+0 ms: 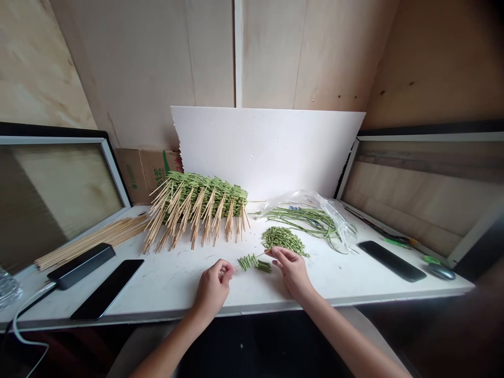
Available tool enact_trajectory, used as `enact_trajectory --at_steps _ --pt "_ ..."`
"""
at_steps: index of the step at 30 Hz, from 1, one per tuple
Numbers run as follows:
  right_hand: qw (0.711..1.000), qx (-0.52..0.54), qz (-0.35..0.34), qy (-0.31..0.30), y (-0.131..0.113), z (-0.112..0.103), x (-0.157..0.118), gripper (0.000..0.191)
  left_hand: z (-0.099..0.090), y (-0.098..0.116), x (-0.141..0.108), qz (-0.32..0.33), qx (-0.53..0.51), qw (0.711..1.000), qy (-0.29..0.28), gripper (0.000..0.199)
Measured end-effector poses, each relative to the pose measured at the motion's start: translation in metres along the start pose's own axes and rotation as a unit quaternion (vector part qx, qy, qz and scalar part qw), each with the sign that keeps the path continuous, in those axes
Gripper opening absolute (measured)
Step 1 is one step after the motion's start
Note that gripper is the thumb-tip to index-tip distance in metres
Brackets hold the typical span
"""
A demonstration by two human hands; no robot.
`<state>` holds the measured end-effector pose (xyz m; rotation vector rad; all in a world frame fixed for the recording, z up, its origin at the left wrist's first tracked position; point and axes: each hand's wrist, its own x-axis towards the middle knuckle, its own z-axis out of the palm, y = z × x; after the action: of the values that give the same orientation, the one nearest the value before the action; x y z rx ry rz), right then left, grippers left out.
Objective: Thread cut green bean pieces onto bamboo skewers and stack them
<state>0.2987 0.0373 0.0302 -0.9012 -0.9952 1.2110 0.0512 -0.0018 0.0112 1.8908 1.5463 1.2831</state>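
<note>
Between my two hands is a thin wooden skewer with several short green bean pieces threaded side by side on it. My left hand is closed on the skewer's left end. My right hand pinches near its right end, with the fingertips together. Just under the skewer, a few cut bean pieces lie on the table. Behind my right hand is a heap of cut green beans. Farther back on the left, a stack of finished bean skewers has its bare sticks pointing toward me.
Long uncut beans lie by a clear plastic bag. Bare skewers, a black box and a phone are on the left. On the right are a dark phone and a mouse. A white board stands behind.
</note>
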Motion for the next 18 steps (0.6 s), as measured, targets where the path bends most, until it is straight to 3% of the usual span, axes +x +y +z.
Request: enact_trajectory --at_steps 18 --pt "0.999 -0.035 -0.017 -0.023 -0.0092 0.0063 -0.0079 0.031 0.0007 -0.0019 -0.0004 0.009 -0.029 0.999 0.016 0.014"
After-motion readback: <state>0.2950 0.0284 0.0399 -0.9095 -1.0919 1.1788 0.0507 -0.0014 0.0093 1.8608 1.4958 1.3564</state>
